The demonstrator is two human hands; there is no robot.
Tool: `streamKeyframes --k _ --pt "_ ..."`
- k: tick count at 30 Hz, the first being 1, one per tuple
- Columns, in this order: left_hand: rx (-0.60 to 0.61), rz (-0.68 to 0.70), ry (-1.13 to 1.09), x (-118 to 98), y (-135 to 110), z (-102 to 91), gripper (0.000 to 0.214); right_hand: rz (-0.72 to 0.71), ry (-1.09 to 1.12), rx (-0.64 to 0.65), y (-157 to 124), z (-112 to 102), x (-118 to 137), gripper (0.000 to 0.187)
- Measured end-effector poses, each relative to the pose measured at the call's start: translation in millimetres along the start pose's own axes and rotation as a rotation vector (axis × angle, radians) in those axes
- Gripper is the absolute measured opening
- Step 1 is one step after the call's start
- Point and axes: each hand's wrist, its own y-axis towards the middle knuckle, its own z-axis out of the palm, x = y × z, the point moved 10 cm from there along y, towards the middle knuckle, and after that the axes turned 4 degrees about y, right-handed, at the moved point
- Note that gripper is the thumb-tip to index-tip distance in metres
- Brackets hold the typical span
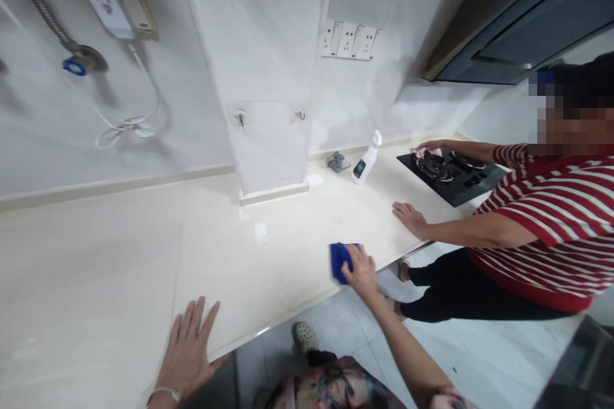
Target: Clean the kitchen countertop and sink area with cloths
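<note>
Pale countertop (240, 268), blue cloth (338, 262) crosswise

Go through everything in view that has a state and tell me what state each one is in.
Left hand: flat on the countertop, fingers spread.
Right hand: pressing a blue cloth on the countertop.
Spray bottle: upright.
Gas hob: no flame visible.
Wall sockets: nothing plugged in.

Vivid blue cloth (343, 262); red-and-white striped shirt (547, 223) (a co-worker's); black trousers (474, 291).
</note>
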Motion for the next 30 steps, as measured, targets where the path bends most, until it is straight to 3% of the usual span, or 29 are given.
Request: streamKeyframes --k 2,4,7,9,12,15,20,24,27,30 --pt "0.006 -0.001 0.002 -0.4 -1.5 -1.5 0.111 0.024 -0.004 0.025 8.6 -10.3 -37.3 0.05" --pt "0.007 -0.009 -0.005 0.0 -2.1 -2.8 0.114 0.005 0.006 0.086 14.4 -10.8 -55.5 0.051" --pt "0.001 -0.009 -0.012 -1.0 -0.8 -4.6 0.113 0.026 -0.03 0.154 17.3 -1.0 -54.2 0.056" --pt "-0.009 0.003 -0.014 -2.9 1.2 -6.7 0.112 0.071 -0.125 0.124 16.5 4.0 -39.8 0.06" --pt "-0.024 0.013 -0.017 -4.7 3.7 -10.2 0.113 0.11 -0.289 0.011 8.9 7.5 -3.0 0.069" --pt "-0.011 0.007 -0.003 -5.4 4.2 -11.1 0.11 0.046 -0.335 0.031 -5.7 26.9 50.9 0.071" --pt "0.02 0.024 0.074 -9.0 3.0 -13.4 0.109 -0.238 -0.151 0.246 -41.4 80.3 187.6 0.074" --pt "0.022 0.031 0.13 -9.6 1.7 -15.9 0.112 -0.53 0.067 0.404 -75.6 100.1 295.2 0.077" --pt "0.004 0.048 0.161 -9.9 1.6 -14.6 0.113 -0.663 0.153 0.429 -86.5 98.4 323.6 0.073" --pt "0.009 0.051 0.133 -7.7 1.0 -8.5 0.112 -0.713 0.195 0.412 -87.3 95.0 308.6 0.067"
